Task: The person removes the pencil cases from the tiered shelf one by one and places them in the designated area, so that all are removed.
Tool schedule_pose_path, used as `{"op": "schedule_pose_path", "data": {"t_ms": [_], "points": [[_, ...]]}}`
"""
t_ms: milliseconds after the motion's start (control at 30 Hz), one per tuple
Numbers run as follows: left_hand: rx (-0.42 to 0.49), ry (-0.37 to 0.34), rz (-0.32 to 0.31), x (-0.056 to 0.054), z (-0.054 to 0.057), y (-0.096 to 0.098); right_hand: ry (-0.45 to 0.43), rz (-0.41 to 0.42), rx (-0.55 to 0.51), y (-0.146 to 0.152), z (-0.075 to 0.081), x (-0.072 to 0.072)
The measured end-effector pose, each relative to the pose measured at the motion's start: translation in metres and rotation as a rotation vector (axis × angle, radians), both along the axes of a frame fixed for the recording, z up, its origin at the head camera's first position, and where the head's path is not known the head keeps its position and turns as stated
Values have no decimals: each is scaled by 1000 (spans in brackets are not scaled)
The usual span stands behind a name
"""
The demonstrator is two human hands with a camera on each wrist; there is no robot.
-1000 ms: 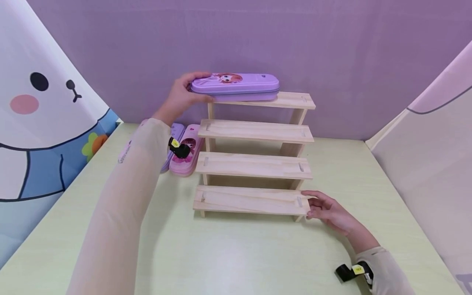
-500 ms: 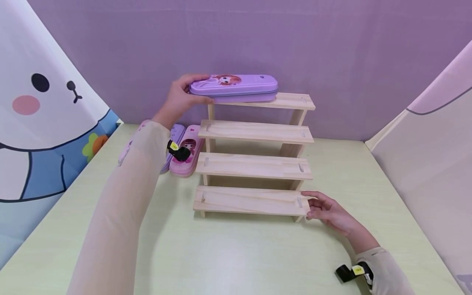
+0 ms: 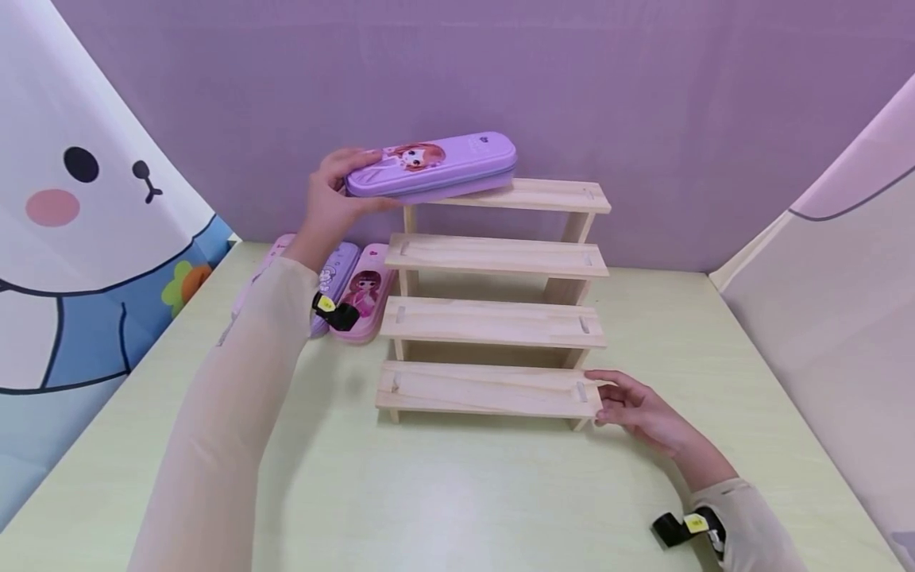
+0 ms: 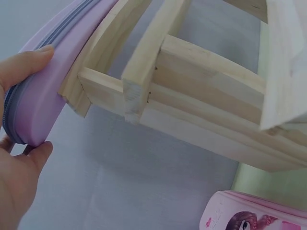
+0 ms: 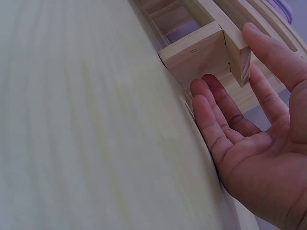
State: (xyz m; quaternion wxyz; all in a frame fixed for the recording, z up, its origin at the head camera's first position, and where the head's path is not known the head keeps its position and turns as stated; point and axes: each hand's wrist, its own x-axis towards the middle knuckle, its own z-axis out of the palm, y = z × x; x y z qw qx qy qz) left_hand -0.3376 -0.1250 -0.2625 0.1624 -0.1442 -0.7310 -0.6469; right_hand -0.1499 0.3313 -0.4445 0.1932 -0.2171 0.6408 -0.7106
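My left hand (image 3: 330, 199) grips the left end of a purple zip pencil case (image 3: 436, 168), with a doll picture on its lid. In the head view the case slants over the left part of the top board, its right end higher. In the left wrist view, fingers and thumb hold the pencil case (image 4: 48, 81) beside the top board's end. My right hand (image 3: 646, 417) is at the right end of the lowest board of a stepped wooden display stand (image 3: 489, 388). The right wrist view shows thumb and index finger about that board end (image 5: 235, 52), other fingers loosely bent below.
Left of the stand, several pencil cases lie side by side on the pale green table (image 3: 457, 492), among them a pink case (image 3: 366, 294) and a purple case (image 3: 336, 270). My left forearm partly covers them. A purple cloth (image 3: 643, 119) hangs behind the stand.
My left hand has moved left with the purple pencil case. The case lay level along the top board and now slants, its right end raised. My right hand has stayed in place.
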Motion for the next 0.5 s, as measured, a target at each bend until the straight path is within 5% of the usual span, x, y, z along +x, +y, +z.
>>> {"op": "schedule_pose_path", "data": {"t_ms": [167, 500], "points": [[32, 58, 54, 4, -6, -6, -1, 0, -3, 0, -1, 0], [104, 33, 95, 11, -13, -17, -11, -13, 10, -1, 1, 0]]}}
